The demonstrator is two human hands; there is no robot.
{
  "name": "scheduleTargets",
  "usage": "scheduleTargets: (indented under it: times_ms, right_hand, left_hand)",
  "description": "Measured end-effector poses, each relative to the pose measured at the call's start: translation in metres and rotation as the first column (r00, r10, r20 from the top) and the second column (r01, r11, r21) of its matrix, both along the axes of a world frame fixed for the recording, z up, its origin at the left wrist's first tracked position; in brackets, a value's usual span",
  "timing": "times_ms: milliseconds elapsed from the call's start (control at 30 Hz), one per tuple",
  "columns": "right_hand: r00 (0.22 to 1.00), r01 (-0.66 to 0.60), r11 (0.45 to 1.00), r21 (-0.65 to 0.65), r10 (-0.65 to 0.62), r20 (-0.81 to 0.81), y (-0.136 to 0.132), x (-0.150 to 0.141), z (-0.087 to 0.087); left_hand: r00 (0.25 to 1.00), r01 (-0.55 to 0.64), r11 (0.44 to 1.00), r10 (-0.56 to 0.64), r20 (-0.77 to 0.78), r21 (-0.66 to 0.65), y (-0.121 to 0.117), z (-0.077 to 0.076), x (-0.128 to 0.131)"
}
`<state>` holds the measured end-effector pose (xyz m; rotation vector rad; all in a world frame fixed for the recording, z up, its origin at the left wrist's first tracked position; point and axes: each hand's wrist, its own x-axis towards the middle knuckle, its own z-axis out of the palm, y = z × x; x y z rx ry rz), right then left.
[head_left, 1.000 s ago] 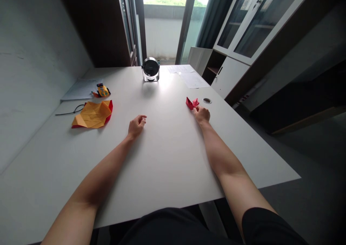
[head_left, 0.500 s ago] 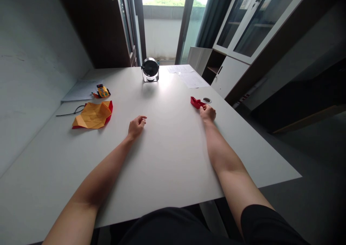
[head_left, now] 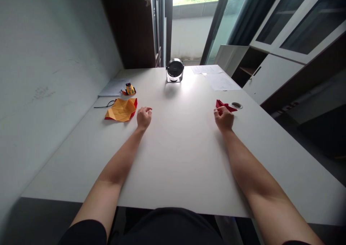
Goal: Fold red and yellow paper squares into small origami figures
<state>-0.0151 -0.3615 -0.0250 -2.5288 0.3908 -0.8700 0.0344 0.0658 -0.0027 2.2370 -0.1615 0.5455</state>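
Note:
My left hand (head_left: 144,117) rests on the white table (head_left: 173,154), fingers loosely curled and apart, nothing in it. Just to its left lies a creased sheet of orange and red paper (head_left: 121,110). A folded red paper boat (head_left: 229,107) sits at the right side of the table. Directly in front of the boat is my right hand (head_left: 224,119), covering part of it. Its fingers are bent, with a small gap at the thumb; it appears not to grip the boat, though whether the fingertips touch it is hidden.
A round cable hole (head_left: 236,105) is beside the boat. At the far edge stands a black round device on a metal stand (head_left: 174,70). A small yellow toy vehicle (head_left: 130,89), a black cable tie (head_left: 108,104) and papers (head_left: 222,82) lie farther off. A wall (head_left: 54,93) borders the left.
The view has turned left. My right hand has moved left along the boat, from its right end to in front of it. My left hand has come closer to the orange and red paper.

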Motion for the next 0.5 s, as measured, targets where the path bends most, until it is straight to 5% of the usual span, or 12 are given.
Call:
scheduleTargets:
  times_ms: [100, 167, 367, 500]
  right_hand:
    - [0.959, -0.277, 0.961, 0.001, 0.276, -0.06, 0.05, -0.006, 0.007]
    - [0.872, -0.48, 0.877, 0.006, 0.477, -0.11, 0.082, -0.011, 0.012]
    - [0.669, -0.723, 0.686, 0.083, 0.726, -0.16, 0.133, -0.021, 0.009]
    - [0.643, -0.746, 0.659, 0.094, 0.75, -0.158, 0.136, -0.018, 0.0]
  left_hand:
    - [0.962, -0.272, 0.951, 0.269, 0.041, 0.148, 0.039, 0.007, 0.013]
    - [0.934, -0.345, 0.904, 0.356, 0.001, 0.251, 0.064, 0.006, 0.016]
    - [0.927, -0.243, 0.906, 0.321, -0.191, 0.346, 0.118, -0.009, 0.006]
    - [0.976, -0.159, 0.912, 0.204, -0.083, 0.378, 0.121, -0.008, -0.004]
